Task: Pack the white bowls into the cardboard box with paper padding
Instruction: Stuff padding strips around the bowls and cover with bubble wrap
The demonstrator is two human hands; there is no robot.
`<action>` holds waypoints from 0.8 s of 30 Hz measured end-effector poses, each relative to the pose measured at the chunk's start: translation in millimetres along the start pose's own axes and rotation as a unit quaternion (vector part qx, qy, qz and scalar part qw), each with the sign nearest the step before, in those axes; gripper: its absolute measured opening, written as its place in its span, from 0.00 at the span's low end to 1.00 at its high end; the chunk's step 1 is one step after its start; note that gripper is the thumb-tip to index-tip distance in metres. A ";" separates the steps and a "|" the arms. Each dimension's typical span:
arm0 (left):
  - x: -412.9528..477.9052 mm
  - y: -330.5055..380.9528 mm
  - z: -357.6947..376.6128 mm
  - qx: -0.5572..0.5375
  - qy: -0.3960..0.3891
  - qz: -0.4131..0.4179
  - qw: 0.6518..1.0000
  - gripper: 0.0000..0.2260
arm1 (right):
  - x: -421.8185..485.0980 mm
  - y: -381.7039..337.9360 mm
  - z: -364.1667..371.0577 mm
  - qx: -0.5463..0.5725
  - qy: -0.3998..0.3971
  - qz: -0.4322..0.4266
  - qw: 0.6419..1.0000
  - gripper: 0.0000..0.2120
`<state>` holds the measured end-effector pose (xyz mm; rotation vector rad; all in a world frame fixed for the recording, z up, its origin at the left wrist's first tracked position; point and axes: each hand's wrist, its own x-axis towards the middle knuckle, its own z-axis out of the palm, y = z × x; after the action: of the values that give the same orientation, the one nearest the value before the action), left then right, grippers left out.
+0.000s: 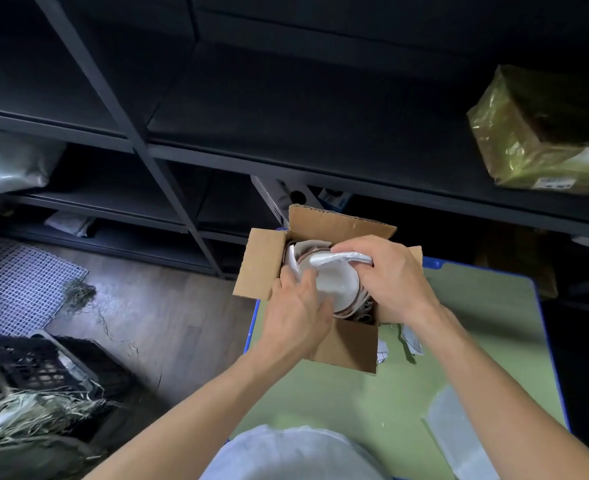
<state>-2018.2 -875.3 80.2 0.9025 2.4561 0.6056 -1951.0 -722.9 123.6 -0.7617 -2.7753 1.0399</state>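
The left hand (pixel 296 306) and right hand (pixel 388 277) are both gripping 1 round white bowl (pixel 338 284) in the brown cardboard box (pixel 352 349); lowering it slowly, flat, seems safest.

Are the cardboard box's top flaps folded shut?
No, the cardboard box has its flaps standing open, with the left hand and right hand gripping a white bowl inside it.

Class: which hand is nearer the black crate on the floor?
Left. The left hand holds the left edge of the white bowl, toward the black crate; the right hand grips its far rim, farther right.
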 end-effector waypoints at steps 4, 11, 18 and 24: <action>8.5 -3.8 -0.7 0.063 -0.034 -0.010 0.997 0.15 | 12.9 -6.0 1.1 -0.046 -0.014 -0.073 0.996 0.25; -0.4 -9.4 4.0 0.112 -0.033 0.024 0.993 0.19 | 49.4 -35.0 15.9 -0.159 -0.139 -0.209 0.955 0.26; -6.3 -14.0 2.9 0.100 -0.012 0.039 0.994 0.21 | 67.9 -51.2 21.9 -0.298 -0.199 -0.245 0.901 0.23; -12.7 -14.0 0.3 0.098 -0.027 0.041 0.994 0.23 | 64.5 -44.8 15.9 -0.323 -0.218 -0.217 0.895 0.24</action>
<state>-2016.1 -893.5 75.7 1.0869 2.4698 0.3656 -2030.2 -730.5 133.8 0.1234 -3.4706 0.2001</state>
